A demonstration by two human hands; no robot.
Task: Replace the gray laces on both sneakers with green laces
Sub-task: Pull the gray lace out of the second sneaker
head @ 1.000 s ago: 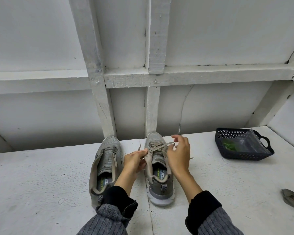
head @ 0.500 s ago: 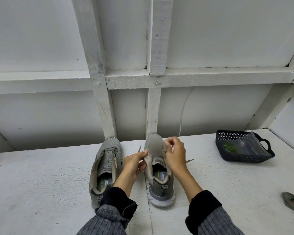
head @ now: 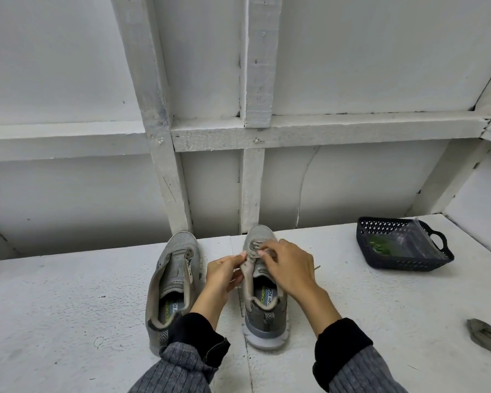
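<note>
Unlacing: both hands work at the toe end of the right sneaker [head: 262, 282], which stands on the white bench [head: 68, 307] with its toe toward the wall and its heel toward the person.
Long axis: the right sneaker runs near to far, so the last of the gray lace [head: 254, 249] crosses it side to side at the far eyelets.
Left hand [head: 224, 272]: its grip is closed on the near-left edge of the eyelet flap, fingers pinched on lace or flap; which of the two I cannot tell.
Right hand [head: 288, 268]: it reaches over the tongue from the right, fingertips curled and pinching the gray lace at the lowest eyelets.
Key relation: the lace lies just beyond and between the two grips, toward the toe, so by my judgement a pull back toward the heel or upward would draw it free.
Nearer hand: the right hand sits right on the crossing; the left braces just beside it.
Left sneaker [head: 173, 285]: it stands just beside, parallel, with no lace visible in its eyelets.
Green laces [head: 379, 246]: they lie in a clear bag inside the dark basket [head: 403, 262], well apart to the right, nearer the right hand.
Gray bundle [head: 486, 334]: it lies at the right edge, possibly a removed lace; too blurred to say.
</note>
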